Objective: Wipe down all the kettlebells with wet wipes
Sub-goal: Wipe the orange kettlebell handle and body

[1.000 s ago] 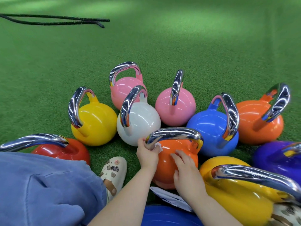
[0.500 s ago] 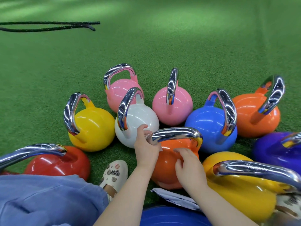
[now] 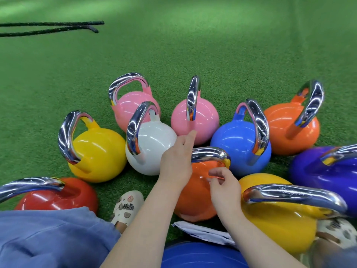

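Several coloured kettlebells with chrome handles stand clustered on green turf. My left hand (image 3: 176, 161) is wrapped over the left end of the chrome handle (image 3: 211, 154) of the near orange kettlebell (image 3: 195, 200), index finger sticking out. No wipe shows under it now. My right hand (image 3: 225, 187) hovers just over the orange body under the handle, fingers loosely curled, holding nothing. Around it stand a white kettlebell (image 3: 154, 149), a blue one (image 3: 237, 144) and a near yellow one (image 3: 278, 227).
Further kettlebells ring these: yellow (image 3: 98, 151), two pink (image 3: 131, 105) (image 3: 202, 122), orange (image 3: 286, 130), purple (image 3: 313, 176), red (image 3: 58, 196). A white wipe packet (image 3: 202, 232) lies by my forearms. My shoe (image 3: 127, 207) and blue trouser leg (image 3: 48, 238) are at left; a black rope (image 3: 50, 28) lies far left.
My left hand slid further over the handle's left end and its index finger lifted; the white wipe seen under it earlier is hidden. My right hand came off the orange body and curled.
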The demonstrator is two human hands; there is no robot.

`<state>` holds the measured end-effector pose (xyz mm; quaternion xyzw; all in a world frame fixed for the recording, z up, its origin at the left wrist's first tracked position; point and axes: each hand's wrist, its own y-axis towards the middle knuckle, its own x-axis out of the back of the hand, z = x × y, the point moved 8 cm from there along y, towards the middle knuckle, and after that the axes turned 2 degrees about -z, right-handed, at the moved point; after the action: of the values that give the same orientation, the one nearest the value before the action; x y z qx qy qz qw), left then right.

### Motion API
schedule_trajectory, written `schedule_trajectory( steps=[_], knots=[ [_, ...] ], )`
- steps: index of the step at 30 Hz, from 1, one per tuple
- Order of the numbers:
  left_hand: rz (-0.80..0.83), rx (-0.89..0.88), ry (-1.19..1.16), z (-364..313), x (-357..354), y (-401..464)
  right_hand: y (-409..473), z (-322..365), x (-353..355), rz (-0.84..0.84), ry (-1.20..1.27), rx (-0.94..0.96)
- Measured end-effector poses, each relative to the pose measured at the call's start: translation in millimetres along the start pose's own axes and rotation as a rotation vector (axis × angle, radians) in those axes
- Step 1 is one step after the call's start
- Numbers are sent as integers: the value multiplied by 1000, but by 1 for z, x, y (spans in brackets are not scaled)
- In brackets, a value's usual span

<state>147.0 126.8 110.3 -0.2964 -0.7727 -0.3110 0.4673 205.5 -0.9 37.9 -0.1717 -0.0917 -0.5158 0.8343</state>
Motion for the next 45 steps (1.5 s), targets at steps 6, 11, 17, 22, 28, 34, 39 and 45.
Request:
schedule_trajectory(
  steps=[6, 11, 17, 22, 28, 34, 39, 45],
  knots=[
    [168, -216, 253, -42, -12, 19, -2, 27, 21, -150, 64, 204],
    [285, -269, 179, -66, -27, 26, 4, 38, 31, -207, 69, 253],
    [298, -272, -186, -57, -7, 31, 9, 46, 40, -237, 57, 262],
    [164, 32, -502, 5, 24, 35, 5, 80, 41, -224, -9, 498],
    [-40, 544, -795, 81, -17, 1, 1, 127, -6, 223, -626, 828],
    [-40, 743, -1240, 77, -39, -11, 19, 111, -51, 540, -1327, 759],
    [-59, 735, -1290, 75, -37, -11, 13, 120, -83, 263, -1267, 971],
    [-68, 894, -1466, 74, -40, -17, -19, 112, -124, 160, -1263, 1034]
  ],
)
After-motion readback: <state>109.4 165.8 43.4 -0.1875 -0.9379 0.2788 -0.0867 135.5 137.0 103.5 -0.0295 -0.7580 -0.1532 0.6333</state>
